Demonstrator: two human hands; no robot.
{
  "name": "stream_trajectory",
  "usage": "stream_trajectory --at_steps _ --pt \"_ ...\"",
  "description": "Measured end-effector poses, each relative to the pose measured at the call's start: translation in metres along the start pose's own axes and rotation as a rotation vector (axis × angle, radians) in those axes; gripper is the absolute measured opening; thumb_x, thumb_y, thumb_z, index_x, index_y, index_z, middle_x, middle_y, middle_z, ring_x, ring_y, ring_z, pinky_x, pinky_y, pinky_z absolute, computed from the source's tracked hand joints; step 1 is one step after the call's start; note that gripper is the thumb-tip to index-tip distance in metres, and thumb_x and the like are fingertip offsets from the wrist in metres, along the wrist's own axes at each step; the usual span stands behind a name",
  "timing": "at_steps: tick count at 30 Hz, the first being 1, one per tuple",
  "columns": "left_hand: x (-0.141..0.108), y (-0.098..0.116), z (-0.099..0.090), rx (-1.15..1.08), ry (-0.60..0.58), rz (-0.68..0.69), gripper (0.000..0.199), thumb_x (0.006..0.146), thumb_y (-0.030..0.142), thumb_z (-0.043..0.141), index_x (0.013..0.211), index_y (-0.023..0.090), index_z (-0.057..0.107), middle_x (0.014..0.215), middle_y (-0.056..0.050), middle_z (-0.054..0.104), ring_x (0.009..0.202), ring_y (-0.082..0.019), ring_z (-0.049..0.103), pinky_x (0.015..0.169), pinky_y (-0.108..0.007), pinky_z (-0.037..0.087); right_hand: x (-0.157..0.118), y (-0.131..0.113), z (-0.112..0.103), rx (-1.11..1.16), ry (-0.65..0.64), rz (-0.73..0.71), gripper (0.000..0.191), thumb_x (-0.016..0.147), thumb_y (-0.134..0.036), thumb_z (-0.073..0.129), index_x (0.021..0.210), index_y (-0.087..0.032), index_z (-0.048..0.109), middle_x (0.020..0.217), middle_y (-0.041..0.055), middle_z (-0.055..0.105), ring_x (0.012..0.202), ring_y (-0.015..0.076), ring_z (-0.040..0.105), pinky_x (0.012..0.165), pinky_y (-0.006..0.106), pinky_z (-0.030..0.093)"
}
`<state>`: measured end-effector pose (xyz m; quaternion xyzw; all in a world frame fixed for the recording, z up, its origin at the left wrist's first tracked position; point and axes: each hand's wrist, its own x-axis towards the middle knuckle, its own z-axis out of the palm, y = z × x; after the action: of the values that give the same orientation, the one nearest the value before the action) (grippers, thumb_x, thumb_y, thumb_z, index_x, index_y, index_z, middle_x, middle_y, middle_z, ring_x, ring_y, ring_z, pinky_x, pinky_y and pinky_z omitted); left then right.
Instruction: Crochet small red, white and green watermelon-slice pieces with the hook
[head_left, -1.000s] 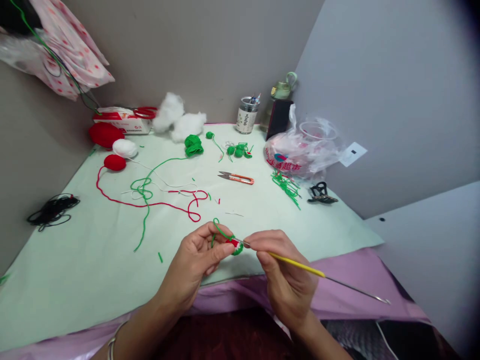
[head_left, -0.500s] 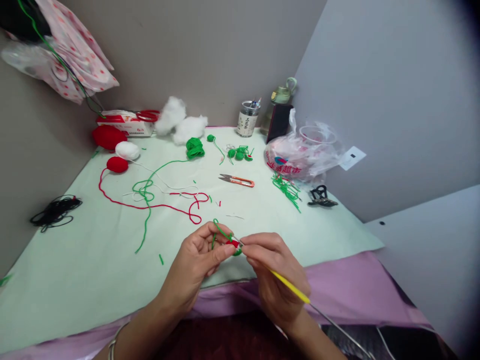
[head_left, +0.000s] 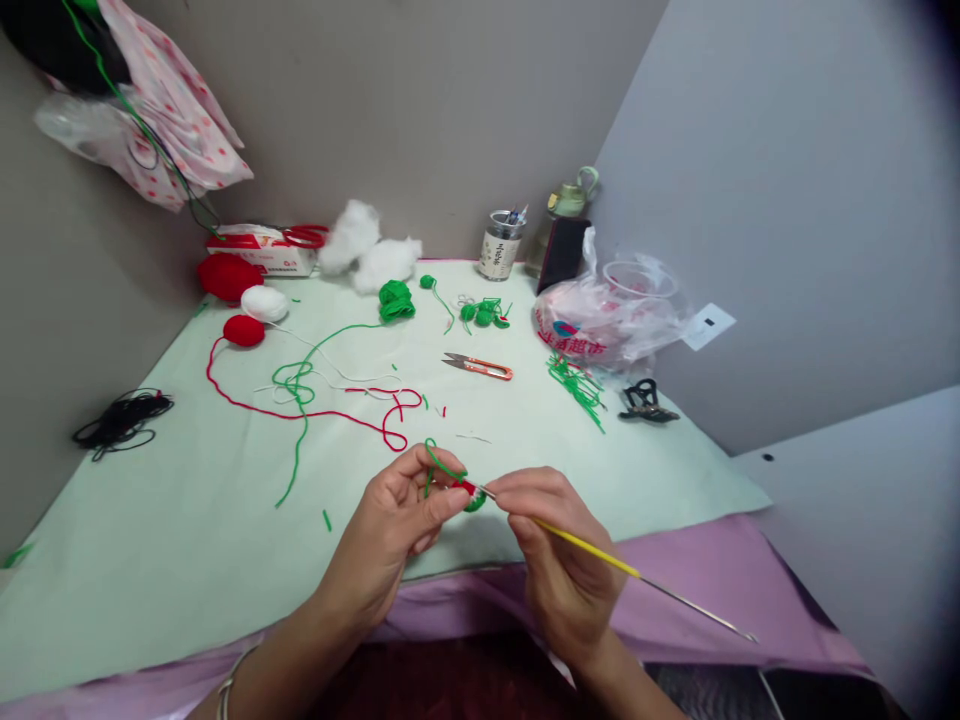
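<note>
Between thumb and fingers, my left hand (head_left: 401, 505) pinches a small crochet piece (head_left: 474, 499) in red, white and green. A green strand (head_left: 431, 455) loops up over the left fingers from the piece. My right hand (head_left: 562, 550) is closed around a crochet hook (head_left: 592, 550) with a yellow grip and metal ends. The hook's near tip touches the top of the piece; its far end points down to the right. Part of the piece is hidden behind the left thumb.
Thread snips (head_left: 478, 367) lie beyond my hands. Red yarn (head_left: 244, 331), white yarn (head_left: 265, 303) and green yarn (head_left: 396, 301) trail strands leftward. White stuffing (head_left: 386, 264), a pen jar (head_left: 501, 246), a plastic bag (head_left: 592, 318), green scraps (head_left: 576, 385) and a black claw clip (head_left: 646, 402) stand or lie around.
The right hand has tilted, and the hook's far end has swung up and to the right. The left hand keeps its hold on the crochet piece. The whole view has shifted slightly.
</note>
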<state>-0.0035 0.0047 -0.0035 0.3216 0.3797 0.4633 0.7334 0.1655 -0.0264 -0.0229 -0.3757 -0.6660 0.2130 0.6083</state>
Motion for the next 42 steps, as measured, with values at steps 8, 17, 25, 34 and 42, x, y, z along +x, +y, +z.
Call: stream_trajectory --at_steps 8,17,25,34,42 --pt "0.001 0.001 0.002 0.020 -0.003 0.008 0.026 0.075 0.032 0.094 0.087 0.021 0.074 0.066 0.009 0.048 0.051 -0.005 0.026 0.044 -0.014 0.027 0.001 0.000 0.001 -0.030 0.007 -0.004 0.031 0.099 -0.004 0.059 0.116 -0.025 0.075 0.101 0.0040 0.076 0.093 0.0177 0.071 0.080 0.031 0.058" --pt "-0.001 0.001 0.000 0.026 -0.004 0.016 0.026 0.076 0.031 0.094 0.087 0.020 0.073 0.067 0.009 0.049 0.051 -0.005 0.026 0.043 -0.015 0.026 0.001 -0.002 0.002 -0.092 0.002 -0.033 0.033 0.098 -0.001 0.059 0.116 -0.024 0.074 0.101 0.0052 0.075 0.093 0.0181 0.071 0.080 0.031 0.058" --pt "0.001 -0.003 -0.001 0.009 0.001 0.017 0.028 0.073 0.020 0.093 0.091 0.020 0.073 0.071 0.008 0.053 0.052 -0.004 0.030 0.044 -0.015 0.026 0.004 -0.001 0.006 -0.157 0.000 -0.090 0.034 0.096 0.000 0.062 0.117 -0.023 0.075 0.103 0.0056 0.075 0.092 0.0163 0.072 0.077 0.028 0.059" --pt "0.001 0.000 0.000 0.011 -0.012 0.007 0.028 0.075 0.029 0.094 0.089 0.019 0.072 0.066 0.008 0.050 0.052 -0.005 0.029 0.044 -0.016 0.025 0.003 0.001 0.004 -0.070 0.024 -0.011 0.028 0.100 -0.007 0.061 0.114 -0.026 0.076 0.097 0.0058 0.077 0.089 0.0201 0.073 0.076 0.034 0.061" --pt "-0.001 -0.002 0.004 0.004 -0.031 -0.032 0.050 0.073 0.028 0.096 0.117 0.022 0.073 0.072 0.007 0.059 0.050 -0.004 0.036 0.042 -0.017 0.023 0.003 0.005 0.012 0.002 0.057 0.027 0.030 0.100 -0.009 0.063 0.115 -0.029 0.079 0.107 0.0063 0.077 0.097 0.0190 0.073 0.079 0.032 0.062"
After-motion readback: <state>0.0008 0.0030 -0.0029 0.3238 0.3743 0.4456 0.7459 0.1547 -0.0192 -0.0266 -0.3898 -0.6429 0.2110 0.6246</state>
